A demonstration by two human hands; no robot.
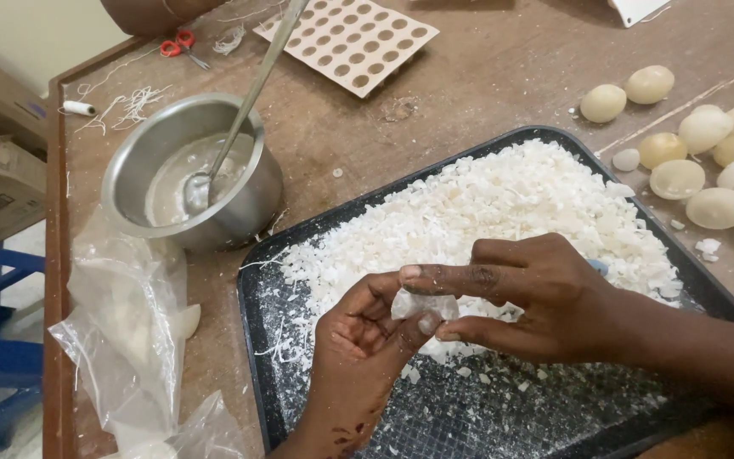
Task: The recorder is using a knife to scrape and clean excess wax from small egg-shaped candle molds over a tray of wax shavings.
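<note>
Down over the dark tray with its white wax flakes, the right hand and left hand pinch one white wax chunk between them, its long axis running left to right, fingertips closed from both ends.

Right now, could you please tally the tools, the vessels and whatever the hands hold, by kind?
Black tray: 1
Steel pot: 1
Spoon: 1
Red-handled scissors: 1
Perforated card: 1
White chunk, pinched between left hand and right hand: 1
Total: 6
</note>
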